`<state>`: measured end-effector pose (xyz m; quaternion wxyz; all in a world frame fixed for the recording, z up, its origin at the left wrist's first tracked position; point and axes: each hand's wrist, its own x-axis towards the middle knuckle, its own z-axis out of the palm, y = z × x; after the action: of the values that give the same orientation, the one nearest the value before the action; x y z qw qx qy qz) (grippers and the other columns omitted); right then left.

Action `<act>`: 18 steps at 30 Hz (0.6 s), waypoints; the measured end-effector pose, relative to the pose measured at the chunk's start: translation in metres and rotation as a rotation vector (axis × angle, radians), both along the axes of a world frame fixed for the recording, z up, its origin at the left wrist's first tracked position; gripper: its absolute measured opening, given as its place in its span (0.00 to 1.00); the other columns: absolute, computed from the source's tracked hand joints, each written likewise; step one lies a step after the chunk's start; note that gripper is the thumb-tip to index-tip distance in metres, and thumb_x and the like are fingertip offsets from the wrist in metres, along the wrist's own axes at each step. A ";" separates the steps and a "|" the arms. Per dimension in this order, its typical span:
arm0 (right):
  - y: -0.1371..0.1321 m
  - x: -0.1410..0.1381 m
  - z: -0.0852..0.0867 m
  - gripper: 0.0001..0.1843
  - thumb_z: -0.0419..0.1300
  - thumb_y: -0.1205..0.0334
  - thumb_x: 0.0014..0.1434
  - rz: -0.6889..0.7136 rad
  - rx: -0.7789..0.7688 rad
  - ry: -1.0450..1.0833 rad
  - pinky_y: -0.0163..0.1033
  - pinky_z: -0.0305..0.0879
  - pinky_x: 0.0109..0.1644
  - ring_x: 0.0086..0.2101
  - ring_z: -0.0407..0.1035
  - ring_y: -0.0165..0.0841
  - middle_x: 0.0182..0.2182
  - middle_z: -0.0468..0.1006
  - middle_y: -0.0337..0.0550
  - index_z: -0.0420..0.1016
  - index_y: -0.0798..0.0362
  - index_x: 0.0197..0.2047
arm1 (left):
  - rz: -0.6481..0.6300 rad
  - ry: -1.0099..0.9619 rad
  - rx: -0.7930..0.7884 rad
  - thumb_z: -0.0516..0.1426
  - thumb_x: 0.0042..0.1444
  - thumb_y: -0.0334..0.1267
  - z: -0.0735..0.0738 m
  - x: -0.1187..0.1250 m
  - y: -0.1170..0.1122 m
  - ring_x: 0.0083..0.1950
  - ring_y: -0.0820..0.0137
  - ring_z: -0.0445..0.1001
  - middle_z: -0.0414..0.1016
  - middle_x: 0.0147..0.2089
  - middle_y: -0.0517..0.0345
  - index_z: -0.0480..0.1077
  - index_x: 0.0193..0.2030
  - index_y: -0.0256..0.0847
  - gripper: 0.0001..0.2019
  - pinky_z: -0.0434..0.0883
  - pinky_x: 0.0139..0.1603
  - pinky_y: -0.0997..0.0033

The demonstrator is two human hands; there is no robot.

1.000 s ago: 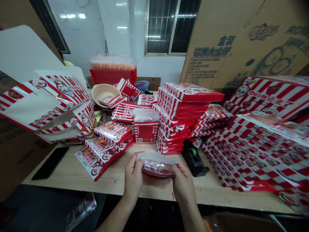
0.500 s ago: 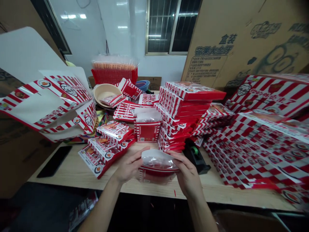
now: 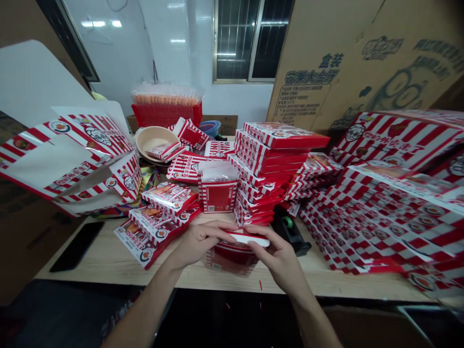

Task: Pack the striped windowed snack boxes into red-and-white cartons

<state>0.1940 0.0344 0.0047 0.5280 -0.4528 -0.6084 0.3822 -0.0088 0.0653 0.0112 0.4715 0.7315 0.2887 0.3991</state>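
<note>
A small red-and-white striped box (image 3: 231, 256) stands on the wooden table (image 3: 108, 261) near its front edge. Its white top flap lies flat across the opening. My left hand (image 3: 197, 241) grips the box's left side, fingers pressing on the flap. My right hand (image 3: 277, 253) holds the right side, fingers laid along the flap's edge. A similar box (image 3: 216, 193) with clear bags inside stands upright just behind.
A tall stack of flat striped boxes (image 3: 270, 169) stands behind, more (image 3: 380, 217) spread right. Fanned packs (image 3: 159, 217) lie left. A black tape dispenser (image 3: 290, 232) sits right of my hands. A black phone (image 3: 76, 245), folded cartons (image 3: 72, 154), a beige bowl (image 3: 152, 137), large cardboard cartons (image 3: 362, 58).
The bulging clear bag that showed at the open top is now covered. Both hands moved up over the box and pressed the white flap down flat.
</note>
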 end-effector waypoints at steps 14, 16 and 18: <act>0.010 0.019 -0.013 0.08 0.62 0.55 0.53 0.331 -0.034 0.052 0.49 0.63 0.52 0.46 0.70 0.37 0.44 0.77 0.45 0.79 0.45 0.36 | -0.067 0.217 0.159 0.52 0.58 0.31 0.004 -0.019 0.000 0.52 0.67 0.73 0.75 0.50 0.53 0.72 0.49 0.48 0.14 0.70 0.52 0.64; 0.009 0.020 -0.014 0.09 0.60 0.55 0.55 0.332 -0.014 0.009 0.48 0.63 0.52 0.47 0.70 0.37 0.45 0.77 0.45 0.79 0.45 0.38 | -0.061 0.328 0.260 0.52 0.59 0.32 0.005 -0.023 -0.002 0.53 0.68 0.71 0.72 0.53 0.54 0.69 0.52 0.51 0.16 0.68 0.54 0.64; 0.006 0.018 -0.016 0.09 0.58 0.58 0.57 0.261 0.063 -0.064 0.49 0.61 0.55 0.47 0.69 0.37 0.45 0.76 0.46 0.78 0.45 0.39 | -0.033 0.435 0.379 0.52 0.58 0.32 0.003 -0.028 -0.006 0.56 0.67 0.68 0.69 0.57 0.55 0.65 0.55 0.54 0.18 0.66 0.55 0.63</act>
<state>0.2118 0.0400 -0.0114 0.4681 -0.3651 -0.6902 0.4137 -0.0365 0.0597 0.0146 0.2599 0.8795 0.2917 0.2719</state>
